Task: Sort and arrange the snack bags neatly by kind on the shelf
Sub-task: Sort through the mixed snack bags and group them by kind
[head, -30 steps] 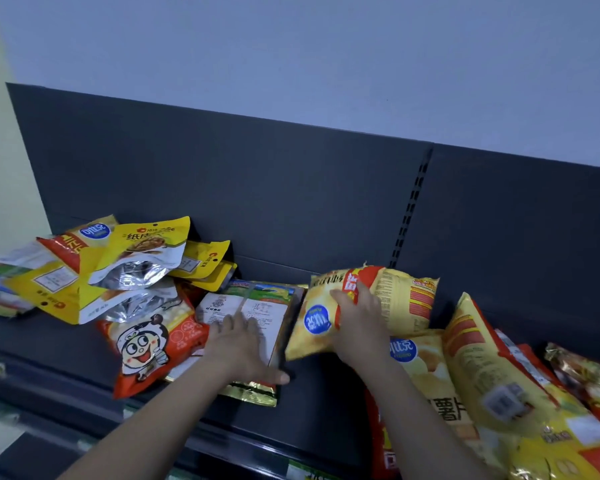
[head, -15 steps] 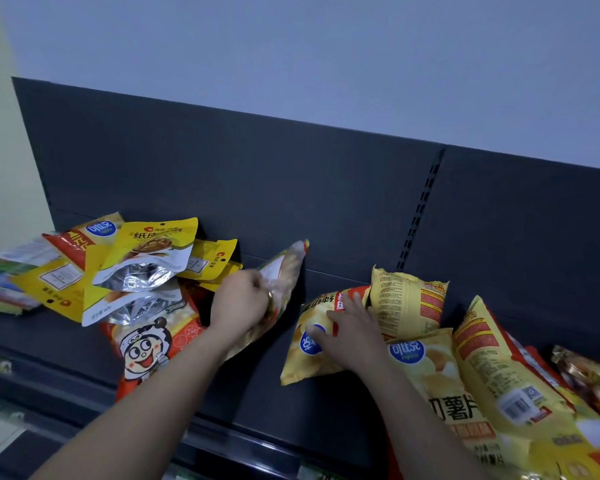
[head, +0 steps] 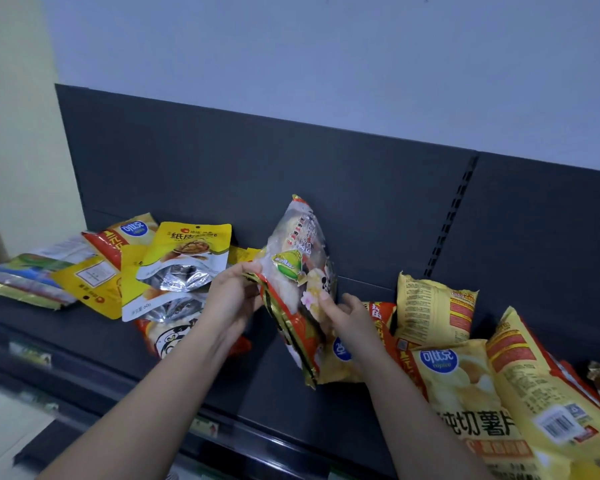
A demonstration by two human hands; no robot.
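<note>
Dark grey metal is forming the shelf [head: 267, 386] and its upright back panel [head: 222, 174], and snack bags are lying across it in two loose groups. Between the groups, both hands are holding a glossy white snack bag with a gold-and-red edge and a green corn picture [head: 300, 271], which is standing tilted, its top corner pointing up in front of the back panel and its lower corner hanging just above the shelf. The left hand [head: 234, 296] is pinching the bag's left edge, its fingers curled closed on the foil. The right hand [head: 343, 315] is gripping the bag's lower right side, the thumb pressing on its front face and the other fingers going behind it.

To the left, a yellow pouch with a silver window [head: 187, 258] is lying on top of a heap, overlapping a red-and-yellow chip bag with a blue oval logo [head: 123, 235] and other yellow pouches. A flat green-and-white packet [head: 32, 275] is resting at the far left end. A red-and-white bag with a cartoon face [head: 168, 336] is partly hidden under the left forearm.

To the right, a yellow chip bag showing its printed back [head: 433, 310] is leaning against the back panel, and a large yellow potato chip bag with a blue oval logo [head: 465, 393] is lying just in front of it, beside the right forearm.
</note>
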